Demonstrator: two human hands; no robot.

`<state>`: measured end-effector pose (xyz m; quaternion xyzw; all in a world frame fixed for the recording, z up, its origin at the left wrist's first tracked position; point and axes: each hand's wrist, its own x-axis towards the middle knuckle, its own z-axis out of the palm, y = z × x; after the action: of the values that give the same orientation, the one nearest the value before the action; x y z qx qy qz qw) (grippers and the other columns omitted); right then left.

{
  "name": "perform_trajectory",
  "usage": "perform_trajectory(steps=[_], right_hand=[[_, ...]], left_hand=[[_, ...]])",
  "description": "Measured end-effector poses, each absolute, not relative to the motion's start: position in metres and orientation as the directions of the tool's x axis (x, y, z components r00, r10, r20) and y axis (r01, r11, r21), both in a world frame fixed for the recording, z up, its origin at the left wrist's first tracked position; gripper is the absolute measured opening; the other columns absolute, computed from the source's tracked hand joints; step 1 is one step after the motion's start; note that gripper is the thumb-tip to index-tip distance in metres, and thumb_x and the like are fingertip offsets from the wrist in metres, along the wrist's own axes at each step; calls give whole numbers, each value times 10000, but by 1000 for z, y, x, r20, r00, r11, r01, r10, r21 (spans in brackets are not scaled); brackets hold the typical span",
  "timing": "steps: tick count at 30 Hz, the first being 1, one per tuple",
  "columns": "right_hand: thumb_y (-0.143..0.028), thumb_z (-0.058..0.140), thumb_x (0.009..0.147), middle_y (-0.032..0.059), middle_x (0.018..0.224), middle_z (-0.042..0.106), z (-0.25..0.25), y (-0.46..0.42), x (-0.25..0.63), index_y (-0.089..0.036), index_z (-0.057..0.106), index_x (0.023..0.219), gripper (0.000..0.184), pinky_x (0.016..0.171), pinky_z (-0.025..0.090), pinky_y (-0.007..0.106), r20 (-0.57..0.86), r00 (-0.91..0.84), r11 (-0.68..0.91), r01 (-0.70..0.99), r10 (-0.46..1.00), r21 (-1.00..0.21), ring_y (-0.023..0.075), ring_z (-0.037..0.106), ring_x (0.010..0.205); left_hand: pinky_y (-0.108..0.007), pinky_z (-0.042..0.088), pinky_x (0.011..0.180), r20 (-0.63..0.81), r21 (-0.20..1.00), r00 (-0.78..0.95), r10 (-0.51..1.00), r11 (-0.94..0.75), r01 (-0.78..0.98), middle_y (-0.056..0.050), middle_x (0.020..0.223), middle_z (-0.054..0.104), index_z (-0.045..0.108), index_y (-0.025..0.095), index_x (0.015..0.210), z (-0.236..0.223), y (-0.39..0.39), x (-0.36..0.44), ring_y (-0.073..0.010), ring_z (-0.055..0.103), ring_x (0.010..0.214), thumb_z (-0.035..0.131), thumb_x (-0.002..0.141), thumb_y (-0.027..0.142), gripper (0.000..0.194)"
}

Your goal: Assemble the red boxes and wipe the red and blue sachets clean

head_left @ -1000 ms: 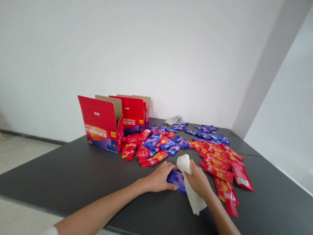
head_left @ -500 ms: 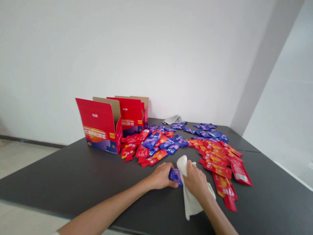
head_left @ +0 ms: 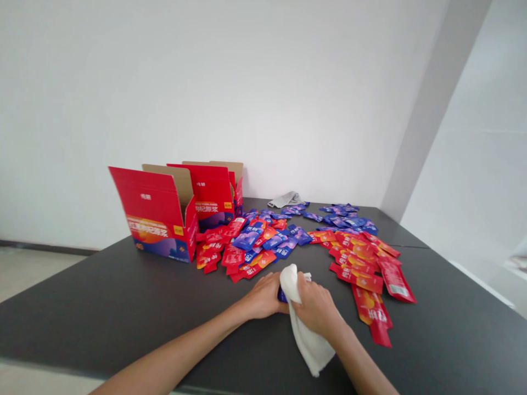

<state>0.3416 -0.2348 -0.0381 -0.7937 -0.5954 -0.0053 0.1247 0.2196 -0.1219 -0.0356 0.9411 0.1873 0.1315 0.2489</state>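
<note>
My left hand (head_left: 263, 299) is closed on a blue sachet (head_left: 282, 297) lying on the dark table (head_left: 123, 307); only a sliver of the sachet shows between my hands. My right hand (head_left: 315, 310) grips a white cloth (head_left: 307, 340) and presses it down over the sachet. The cloth bunches above my knuckles and trails toward the table's near edge. Both hands touch each other at the sachet.
Two open red cartons (head_left: 158, 216) stand at the back left. A mixed heap of red and blue sachets (head_left: 251, 244) lies beside them, red sachets (head_left: 362, 263) spread to the right, blue ones (head_left: 346, 219) behind. A grey cloth (head_left: 288, 198) lies by the wall.
My right hand with the cloth has slid left over the blue sachet, covering nearly all of it. The camera view shifted slightly to the right.
</note>
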Motion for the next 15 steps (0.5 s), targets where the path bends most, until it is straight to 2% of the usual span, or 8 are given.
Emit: perform_trajectory(steps=[4,8,11,15], right_hand=[[-195,438,803,117,923,625,-40,-232,352,-147,428,1084,285,667,409,310,165,524,-499,850,836,-170,261,618,856],[-212,424,829,126,936,619,-42,-232,362,-138,424,1103,285,671,409,308,186,609,-582,793,772,-180,262,612,872],[-219,439,823,133,989,611,-42,-235,357,-132,388,1171,363,705,402,304,188,507,-470,857,841,-211,253,602,904],[-318,467,825,113,1010,612,-40,-233,343,-163,395,1162,378,722,395,290,199,266,-202,935,943,-290,238,594,925]], left_hand=[[-283,413,712,76,536,880,469,-763,361,-28,947,607,556,201,962,-31,-121,214,-238,560,888,709,583,471,490],[-249,409,659,21,604,907,421,-728,324,4,901,601,536,206,994,-27,-116,205,-189,561,803,685,618,443,469],[-267,420,696,32,617,916,401,-729,298,-2,919,607,540,205,1003,-28,-114,203,-202,564,828,706,594,409,486],[-320,403,857,160,653,925,346,-739,164,-39,1083,597,518,216,1109,-31,-115,207,-241,547,985,727,586,357,581]])
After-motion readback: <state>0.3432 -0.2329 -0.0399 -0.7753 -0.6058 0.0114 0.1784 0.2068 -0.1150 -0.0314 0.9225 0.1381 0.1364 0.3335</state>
